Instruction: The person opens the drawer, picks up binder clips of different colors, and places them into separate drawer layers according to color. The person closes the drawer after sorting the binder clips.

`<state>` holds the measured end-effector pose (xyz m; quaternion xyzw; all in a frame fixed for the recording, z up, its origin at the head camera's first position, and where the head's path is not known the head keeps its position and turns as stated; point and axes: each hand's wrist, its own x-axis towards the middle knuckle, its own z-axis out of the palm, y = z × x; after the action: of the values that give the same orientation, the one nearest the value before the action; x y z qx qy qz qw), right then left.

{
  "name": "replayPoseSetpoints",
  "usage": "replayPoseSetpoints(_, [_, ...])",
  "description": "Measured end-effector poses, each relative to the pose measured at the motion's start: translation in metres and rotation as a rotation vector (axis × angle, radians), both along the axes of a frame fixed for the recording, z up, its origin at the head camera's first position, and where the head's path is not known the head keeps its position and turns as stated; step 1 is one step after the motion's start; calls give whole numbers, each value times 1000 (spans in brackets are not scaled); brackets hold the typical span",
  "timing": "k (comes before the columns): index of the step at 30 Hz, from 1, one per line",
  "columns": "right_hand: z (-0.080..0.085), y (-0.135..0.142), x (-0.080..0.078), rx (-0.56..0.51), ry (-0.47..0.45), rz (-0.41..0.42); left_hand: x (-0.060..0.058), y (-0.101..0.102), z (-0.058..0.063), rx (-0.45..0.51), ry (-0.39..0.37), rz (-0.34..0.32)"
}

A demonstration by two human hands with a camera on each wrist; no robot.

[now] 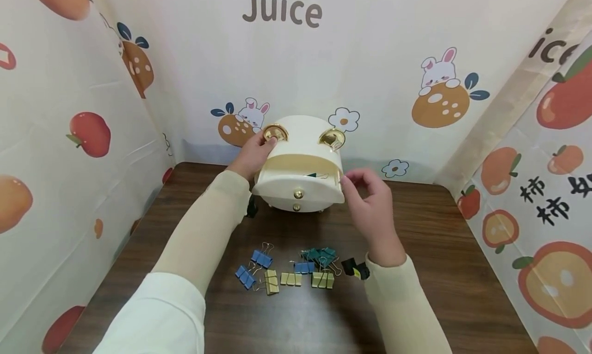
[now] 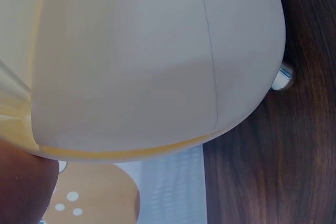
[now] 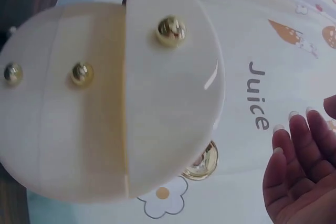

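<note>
A cream drawer box (image 1: 302, 130) with gold ear-shaped trims stands at the table's back, its top drawer (image 1: 275, 185) pulled out. Inside that drawer a dark green binder clip (image 1: 313, 175) partly shows. My left hand (image 1: 252, 154) grips the box's left side, thumb at the left gold ear (image 1: 276, 132). In the left wrist view only a dark edge of the left hand (image 2: 23, 187) shows by the box. Beside the drawer's right end is my right hand (image 1: 373, 207), fingers loosely bent. The right wrist view has this hand (image 3: 307, 177) apart from the drawer front (image 3: 173, 93), holding nothing.
On the brown table (image 1: 398, 302), nearer me, lie blue binder clips (image 1: 262, 258), yellow binder clips (image 1: 291, 279) and a cluster of green binder clips (image 1: 326, 255). A fruit-printed curtain (image 1: 370, 51) stands behind the box and along both sides.
</note>
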<state>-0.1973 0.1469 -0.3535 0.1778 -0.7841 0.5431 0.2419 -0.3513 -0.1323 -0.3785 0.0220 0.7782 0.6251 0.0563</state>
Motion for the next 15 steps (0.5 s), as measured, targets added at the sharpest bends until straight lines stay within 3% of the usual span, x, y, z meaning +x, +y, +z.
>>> replayPoseSetpoints(7, [-22,-6,11,-54,24,124,-1,-3,1,27,-15,16])
replayPoseSetpoints(15, [-56,-7,14,40,11,232,-1,-1,-1,21,1,-8])
